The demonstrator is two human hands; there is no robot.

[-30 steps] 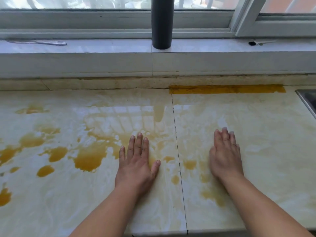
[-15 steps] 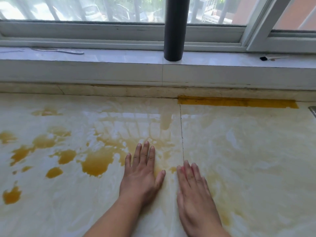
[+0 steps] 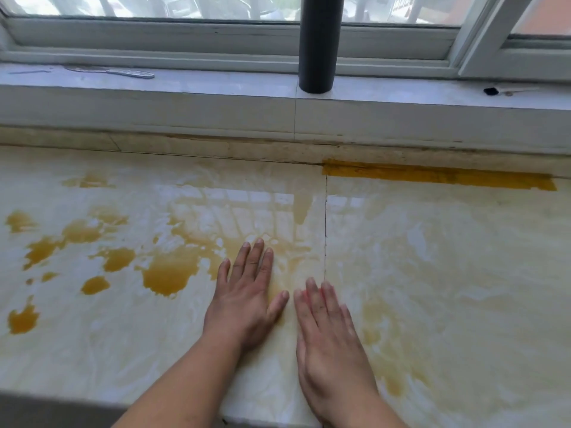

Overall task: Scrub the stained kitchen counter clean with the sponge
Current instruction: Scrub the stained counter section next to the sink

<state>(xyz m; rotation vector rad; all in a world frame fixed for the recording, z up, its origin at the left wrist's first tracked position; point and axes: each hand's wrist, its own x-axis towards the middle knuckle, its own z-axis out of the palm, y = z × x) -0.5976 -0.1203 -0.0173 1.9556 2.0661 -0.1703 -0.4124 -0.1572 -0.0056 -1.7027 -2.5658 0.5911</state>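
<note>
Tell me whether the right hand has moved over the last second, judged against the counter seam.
Yes. The right hand slid left toward the seam; its fingers now lie at the seam, beside the left hand.

Both forearms are bare, with no sleeves in view; left hand and right hand wear no gloves or rings.

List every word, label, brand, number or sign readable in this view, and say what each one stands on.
None can be read.
Black pipe on the windowsill: no print shows.
Flat pale tool on the sill, left: no lettering shows.
Small black-tipped item on the sill, right: too small to tell.
Stained counter, left hand and right hand: no text.
</note>
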